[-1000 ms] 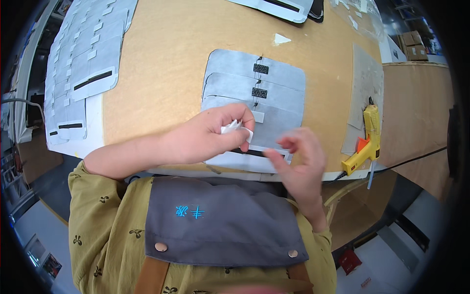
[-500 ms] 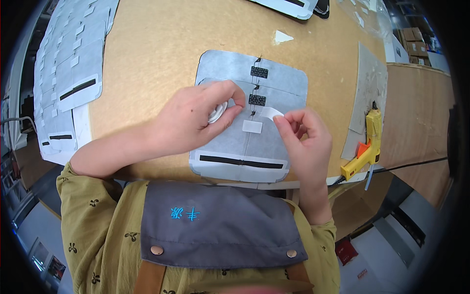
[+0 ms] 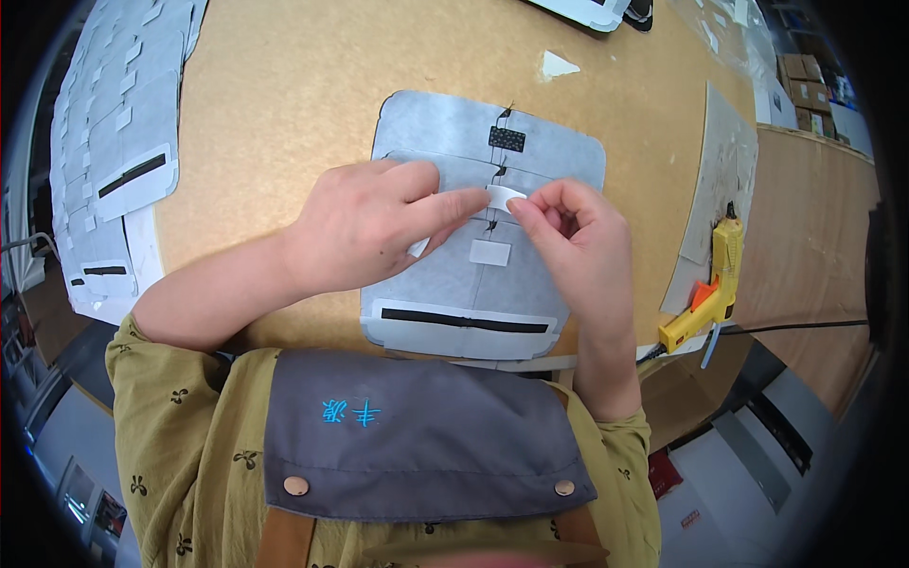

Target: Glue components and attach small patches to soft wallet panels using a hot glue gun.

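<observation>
A grey rounded fabric panel point(image 3: 421, 284) lies on the table, with a seam down its middle and a black slot strip point(image 3: 464, 317) along its near edge. My right hand point(image 3: 582, 237) pinches the right end of a short white tape piece point(image 3: 505, 198). My left hand point(image 3: 365, 222) stretches its index finger onto the piece's left end, over the seam. Under its palm shows a sliver of a white tape roll point(image 3: 418, 248), mostly hidden. Farther up the seam is a black textured patch point(image 3: 507, 140); nearer lies a white patch point(image 3: 490, 253).
Overlapping grey panels point(image 3: 142, 142) with white patches cover the left side. At the right edge lies a yellow glue gun point(image 3: 712, 284) with a black cord, beside a stained board point(image 3: 705, 170). A white scrap point(image 3: 559, 64) and another panel point(image 3: 592, 11) are at the far side.
The white tape piece has come down over the second black patch, hiding it. My left index finger has extended onto it, and my right hand has moved slightly left and away from me.
</observation>
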Motion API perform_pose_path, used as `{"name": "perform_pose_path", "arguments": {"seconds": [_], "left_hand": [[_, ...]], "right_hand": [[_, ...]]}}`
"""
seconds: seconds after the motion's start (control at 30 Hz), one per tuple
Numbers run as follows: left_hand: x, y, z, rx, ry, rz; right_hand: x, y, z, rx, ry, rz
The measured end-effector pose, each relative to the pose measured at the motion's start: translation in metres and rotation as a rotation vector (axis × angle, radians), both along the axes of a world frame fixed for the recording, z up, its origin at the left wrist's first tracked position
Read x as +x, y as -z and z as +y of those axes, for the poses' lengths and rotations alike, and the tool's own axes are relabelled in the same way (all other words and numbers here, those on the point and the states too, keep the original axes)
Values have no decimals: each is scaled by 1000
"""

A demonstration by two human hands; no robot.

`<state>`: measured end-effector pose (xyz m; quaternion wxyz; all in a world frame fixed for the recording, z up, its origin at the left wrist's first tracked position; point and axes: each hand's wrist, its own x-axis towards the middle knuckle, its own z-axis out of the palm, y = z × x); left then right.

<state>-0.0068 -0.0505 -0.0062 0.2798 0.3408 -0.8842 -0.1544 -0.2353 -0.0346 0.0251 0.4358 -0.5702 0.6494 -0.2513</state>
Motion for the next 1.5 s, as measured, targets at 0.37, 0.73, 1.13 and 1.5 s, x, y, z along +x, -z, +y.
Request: {"name": "perform_pose_path", "arguments": {"seconds": [0.37,0.73,1.13,1.5], "left_hand": [[-4,2,0,-70,3,-85],[-1,1,2,-98,5,-165],[-1,4,2,-124,14,-159],[-5,5,2,-110,-11,-156]], "right_hand": [[0,4,-1,0,0,17],[-7,7,30,-506,-91,328],[-10,17,46,-515,-299,556],[-9,19,41,-451,-265,493]]}}
